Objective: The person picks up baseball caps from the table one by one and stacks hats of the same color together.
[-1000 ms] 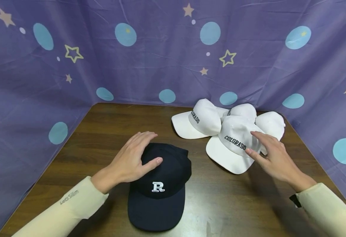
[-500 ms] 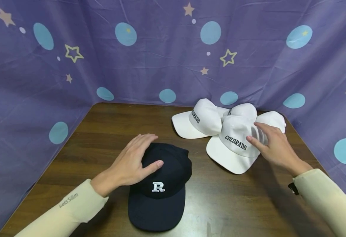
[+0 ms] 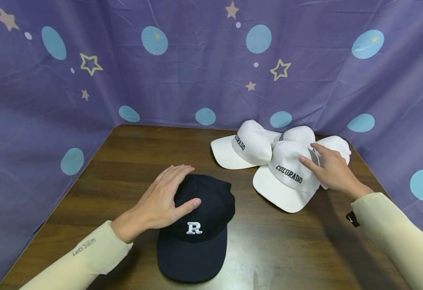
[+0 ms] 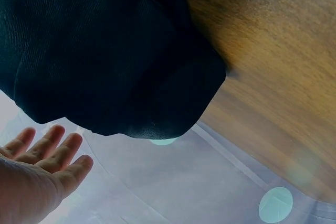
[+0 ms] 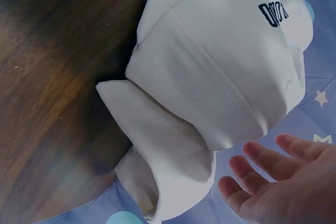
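Observation:
A navy baseball cap (image 3: 207,213) with a white R on its front lies on the table, brim toward me. My left hand (image 3: 157,203) is held at the cap's left side, fingers extended. In the left wrist view the fingers (image 4: 75,170) appear apart from the dark crown. To the right, a white baseball cap (image 3: 285,157) lettered COLORADO sits in front of several like it. My right hand (image 3: 332,169) hovers over its right side, thumb and fingers spread and partly covering the cap behind. The right wrist view shows the fingers (image 5: 257,174) near the white crown, gripping nothing.
Behind the front cap are another white cap (image 3: 254,143) at the left, one at the back (image 3: 301,133) and one at the right (image 3: 336,144). They crowd the far right of the wooden table (image 3: 135,149). A purple patterned cloth (image 3: 182,84) hangs around the table.
My right hand has moved forward, farther across the front white cap toward the caps behind. The left hand has barely shifted, and the caps have stayed in place.

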Tool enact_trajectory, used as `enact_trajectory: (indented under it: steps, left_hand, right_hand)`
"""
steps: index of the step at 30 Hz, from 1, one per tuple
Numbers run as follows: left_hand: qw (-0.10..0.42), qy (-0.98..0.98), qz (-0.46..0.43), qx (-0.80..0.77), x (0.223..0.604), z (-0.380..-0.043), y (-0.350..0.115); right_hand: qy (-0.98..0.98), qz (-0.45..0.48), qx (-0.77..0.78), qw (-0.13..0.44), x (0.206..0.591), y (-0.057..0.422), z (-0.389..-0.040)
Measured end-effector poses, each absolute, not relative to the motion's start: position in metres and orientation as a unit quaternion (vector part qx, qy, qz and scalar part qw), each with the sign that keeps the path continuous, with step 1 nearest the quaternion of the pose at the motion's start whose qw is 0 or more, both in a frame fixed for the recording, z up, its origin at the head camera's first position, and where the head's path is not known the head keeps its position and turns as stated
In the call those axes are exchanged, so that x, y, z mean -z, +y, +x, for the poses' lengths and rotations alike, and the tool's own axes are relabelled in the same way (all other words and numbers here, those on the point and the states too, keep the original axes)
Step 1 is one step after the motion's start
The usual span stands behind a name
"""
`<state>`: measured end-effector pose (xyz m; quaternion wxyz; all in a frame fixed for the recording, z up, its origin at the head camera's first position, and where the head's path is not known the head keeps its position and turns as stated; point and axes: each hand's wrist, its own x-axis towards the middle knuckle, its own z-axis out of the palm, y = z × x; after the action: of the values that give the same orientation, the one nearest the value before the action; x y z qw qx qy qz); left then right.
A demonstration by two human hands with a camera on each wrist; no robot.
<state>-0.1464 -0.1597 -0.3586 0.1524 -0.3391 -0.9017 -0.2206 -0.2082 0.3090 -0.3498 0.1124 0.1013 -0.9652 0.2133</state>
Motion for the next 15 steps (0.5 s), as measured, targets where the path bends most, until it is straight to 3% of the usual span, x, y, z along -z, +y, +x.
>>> enact_trajectory:
  steps: [15]
  left_hand:
    - [0.158,-0.899,-0.344,0.220,0.358,-0.146,-0.160]
  right_hand:
    - [-0.973,0.055,-0.221,0.041,0.348,0.306,-0.226]
